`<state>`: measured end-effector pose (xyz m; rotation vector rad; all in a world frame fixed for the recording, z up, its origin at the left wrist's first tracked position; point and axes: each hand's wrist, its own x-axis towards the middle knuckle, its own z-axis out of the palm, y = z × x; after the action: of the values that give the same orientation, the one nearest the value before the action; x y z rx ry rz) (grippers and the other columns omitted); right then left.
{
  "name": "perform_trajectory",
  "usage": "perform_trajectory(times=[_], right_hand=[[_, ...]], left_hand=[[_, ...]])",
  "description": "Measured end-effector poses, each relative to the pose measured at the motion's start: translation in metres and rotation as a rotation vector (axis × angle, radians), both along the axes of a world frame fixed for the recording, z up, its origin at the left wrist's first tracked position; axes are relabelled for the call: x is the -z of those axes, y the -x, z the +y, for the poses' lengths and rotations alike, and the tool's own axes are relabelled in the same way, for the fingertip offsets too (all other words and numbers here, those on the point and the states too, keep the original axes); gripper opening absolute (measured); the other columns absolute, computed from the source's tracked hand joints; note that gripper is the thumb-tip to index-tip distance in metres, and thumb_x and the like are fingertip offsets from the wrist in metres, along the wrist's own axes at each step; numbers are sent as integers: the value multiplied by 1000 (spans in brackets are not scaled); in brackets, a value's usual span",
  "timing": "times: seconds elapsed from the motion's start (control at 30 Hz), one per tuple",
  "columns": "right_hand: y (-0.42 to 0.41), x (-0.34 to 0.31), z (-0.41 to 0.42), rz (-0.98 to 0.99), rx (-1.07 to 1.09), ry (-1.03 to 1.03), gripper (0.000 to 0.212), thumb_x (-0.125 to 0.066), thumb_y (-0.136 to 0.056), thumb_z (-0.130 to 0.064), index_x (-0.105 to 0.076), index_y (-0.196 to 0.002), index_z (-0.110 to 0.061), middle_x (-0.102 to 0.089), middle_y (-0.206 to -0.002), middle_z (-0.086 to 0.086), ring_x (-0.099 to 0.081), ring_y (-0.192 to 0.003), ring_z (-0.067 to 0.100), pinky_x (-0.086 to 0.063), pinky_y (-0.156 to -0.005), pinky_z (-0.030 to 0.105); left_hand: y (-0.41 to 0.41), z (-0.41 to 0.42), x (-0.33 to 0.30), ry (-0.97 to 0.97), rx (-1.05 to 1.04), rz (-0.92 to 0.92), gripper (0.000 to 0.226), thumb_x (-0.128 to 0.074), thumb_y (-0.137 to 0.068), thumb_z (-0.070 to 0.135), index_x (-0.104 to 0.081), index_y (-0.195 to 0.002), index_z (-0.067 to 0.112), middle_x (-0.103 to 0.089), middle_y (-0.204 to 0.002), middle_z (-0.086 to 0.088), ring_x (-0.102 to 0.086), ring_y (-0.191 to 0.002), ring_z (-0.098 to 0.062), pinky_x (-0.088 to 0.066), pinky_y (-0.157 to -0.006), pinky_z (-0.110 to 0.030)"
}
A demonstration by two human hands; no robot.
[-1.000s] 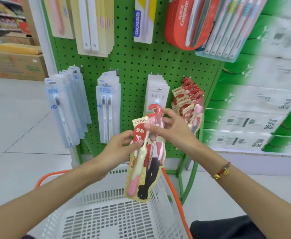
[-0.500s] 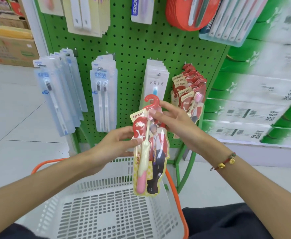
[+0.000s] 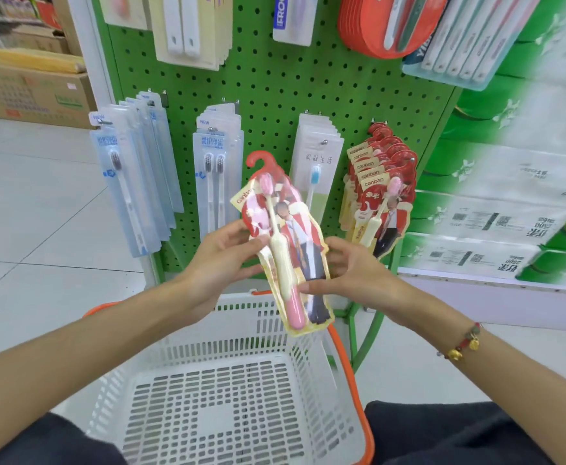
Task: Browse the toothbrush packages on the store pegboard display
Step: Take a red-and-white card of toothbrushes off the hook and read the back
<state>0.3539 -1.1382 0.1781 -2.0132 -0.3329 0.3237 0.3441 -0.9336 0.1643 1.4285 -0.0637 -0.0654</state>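
Pegboard (image 3: 275, 88) pkgs crowd ahead; basket (image 3: 228, 330) open below hands.

Red-and-yellow carded toothbrush package with pink-and-cream brush (image 3: 283, 250) tilted and held off its peg, left hand (image 3: 223, 260) gripping its left edge, right hand (image 3: 352, 273) pinching its right edge, green perforated pegboard (image 3: 291, 95) behind, white slotted plastic basket with orange handle (image 3: 228, 397) below, matching red packages (image 3: 380, 189) hanging just to the right

Right hand (image 3: 352, 273) has left the red hook at the top of the canban toothbrush package (image 3: 283, 243) and now grips the package's lower right edge. Package top has tipped from near-upright toward the left. Left hand (image 3: 223, 260) keeps its grip on the left edge. Camera view has dropped: more of the white basket (image 3: 187, 333) shows.
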Motion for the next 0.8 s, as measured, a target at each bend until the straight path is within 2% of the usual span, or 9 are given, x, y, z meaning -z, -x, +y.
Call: perform_trajectory(times=[0.1,0.17,0.23,0.33,0.43,0.5,0.63,0.73,0.8], right_hand=[[-1,-1,-5,-38,55,-28,31,-85,-71,-15,-64,-92,-20,-69,-81,5,-63,-74,17,-51,-77,26],[-2,0,-6,-41,58,-15,37,-86,-69,-18,-65,-99,-15,-68,-85,13,-62,-76,28,-52,-84,36],[0,-3,-8,-26,27,-22,40,-84,-71,-16,-67,-107,-15,-75,-95,7,-70,-89,25,-54,-91,34],[1,-9,-12,-14,5,-117,35,-77,-78,-13,-66,-110,-19,-76,-96,4,-72,-88,16,-55,-76,22],[3,-11,-14,-58,-9,-182,32,-73,-82,-9,-67,-110,-21,-76,-96,7,-73,-87,20,-57,-75,25],[5,-10,-12,-133,-33,-148,35,-74,-82,-10,-67,-112,-25,-76,-95,6,-73,-87,25,-58,-81,32],[8,-9,-11,-382,24,-53,42,-76,-82,-12,-65,-116,-32,-75,-83,2,-72,-67,18,-59,-69,30],[12,-4,-6,-667,29,134,54,-75,-82,-14,-58,-119,-48,-71,-75,-5,-66,-58,6,-59,-64,33],[17,2,1,-816,-38,325,56,-73,-81,-19,-55,-126,-47,-66,-74,-13,-62,-60,4,-57,-61,35]], left_hand=[[-1,0,-2,60,-47,5,17,-59,-93,12,-66,-108,16,-73,-104,5,-70,-95,-8,-56,-71,-17],[-1,-2,-1,67,-55,3,17,-60,-93,13,-66,-108,17,-73,-103,5,-69,-96,-8,-56,-72,-18],[-2,-2,-1,62,-33,0,18,-59,-93,14,-65,-110,19,-73,-104,7,-69,-98,-9,-56,-72,-17],[-2,-2,-2,24,80,3,22,-57,-95,16,-63,-116,19,-72,-110,7,-68,-101,-10,-57,-78,-20],[1,-3,-2,-39,127,-1,21,-57,-95,17,-64,-114,20,-71,-110,9,-68,-100,-7,-56,-79,-20],[2,-4,-1,-120,33,2,20,-62,-92,19,-65,-111,20,-69,-111,6,-68,-98,-8,-56,-76,-20],[3,-3,6,-274,-171,96,38,-78,-79,23,-56,-108,15,-59,-106,3,-65,-88,-10,-57,-66,-22],[7,-8,8,-251,-17,103,28,-75,-81,13,-61,-106,13,-67,-108,-1,-70,-82,-9,-58,-66,-23],[10,-13,5,-234,135,98,30,-70,-85,5,-64,-112,17,-70,-112,3,-70,-92,-7,-59,-75,-24]])
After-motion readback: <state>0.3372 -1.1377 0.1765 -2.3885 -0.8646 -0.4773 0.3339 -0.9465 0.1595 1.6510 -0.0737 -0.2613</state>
